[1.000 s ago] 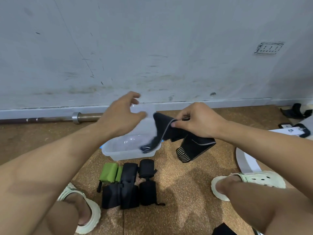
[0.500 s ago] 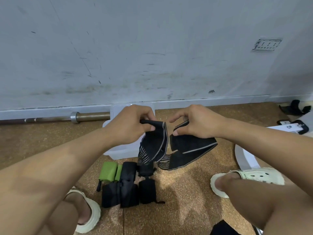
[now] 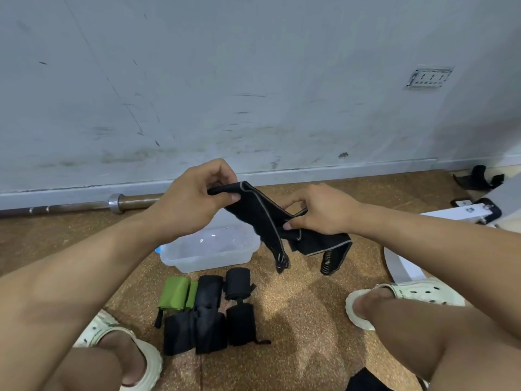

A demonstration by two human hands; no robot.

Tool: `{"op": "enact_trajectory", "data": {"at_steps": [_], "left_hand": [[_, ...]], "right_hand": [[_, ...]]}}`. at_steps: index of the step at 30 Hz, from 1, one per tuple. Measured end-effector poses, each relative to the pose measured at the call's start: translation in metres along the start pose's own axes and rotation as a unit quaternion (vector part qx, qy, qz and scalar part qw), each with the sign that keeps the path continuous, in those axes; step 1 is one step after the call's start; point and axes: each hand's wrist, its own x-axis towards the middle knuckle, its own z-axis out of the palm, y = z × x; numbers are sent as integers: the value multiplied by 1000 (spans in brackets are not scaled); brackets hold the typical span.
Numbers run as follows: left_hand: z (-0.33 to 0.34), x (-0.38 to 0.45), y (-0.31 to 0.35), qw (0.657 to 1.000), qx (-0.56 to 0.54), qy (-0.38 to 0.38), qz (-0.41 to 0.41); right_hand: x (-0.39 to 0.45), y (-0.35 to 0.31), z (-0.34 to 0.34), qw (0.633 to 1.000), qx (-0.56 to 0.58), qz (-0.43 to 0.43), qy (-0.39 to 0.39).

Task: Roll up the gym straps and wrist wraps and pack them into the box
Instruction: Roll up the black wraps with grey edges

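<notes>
**Black strap held in both hands above the clear box**

The strap (image 3: pixel 265 218) is soft black woven fabric with a thin grey line of stitching along its edge, and it sags and twists rather than keeping a shape. Two loose ends hang down: one narrows to a dark tip with pale flecks, the other shows a ribbed, striped patch of light and dark bars. The left hand (image 3: pixel 194 204) pinches the upper end, thumb on the near side and curled fingers (image 3: pixel 222 172) folded over the top edge, so that the fabric bunches between them. The right hand (image 3: pixel 321 211) grips the strap lower and to the right, thumb tip pressed on the cloth and the other fingers curled behind it. The stretch of fabric between the two hands runs diagonally, downward to the right.

Below the hands sits the box (image 3: pixel 180 253), a shallow rectangular tub of translucent, glossy plastic with rounded corners, on a speckled brown cork-like floor (image 3: pixel 304 300). The strap hangs above and just beside its right end, not inside it.

Nearer the person, a cluster of rolled wraps (image 3: pixel 210 314) lies on the floor: short, stubby black cylinders of matte cloth packed side by side, with a bright green roll (image 3: pixel 174 292) at the left. A steel barbell (image 3: pixel 118 203), smooth and cylindrical, lies along the foot of the scuffed grey wall (image 3: pixel 253 80). Pale perforated foam clogs (image 3: pixel 408 297) cover the feet.
</notes>
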Motion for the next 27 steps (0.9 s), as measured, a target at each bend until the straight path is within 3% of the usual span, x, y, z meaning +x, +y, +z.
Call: {"op": "enact_trajectory", "data": {"at_steps": [5, 9, 14, 17, 20, 22, 27], "left_hand": [[-4, 2, -3, 1000, 6, 26, -3], [-7, 6, -16, 992, 82, 73, -61], [0, 3, -16, 986, 139, 71, -58], [15, -3, -4, 993, 114, 6, -34], [29, -12, 4, 989, 102, -97, -36], [35, -15, 4, 984, 133, -111, -27], [35, -6, -2, 990, 138, 3, -11]], "right_hand": [[3, 3, -1, 999, 5, 44, 13], [1, 2, -9, 996, 66, 46, 26], [-9, -13, -15, 982, 178, 39, -40], [-12, -22, -14, 969, 231, 49, -75], [-11, -27, -13, 950, 296, 75, -58], [-12, -29, -14, 934, 341, 93, -55], [-14, -29, -18, 907, 405, 91, -66]]}}
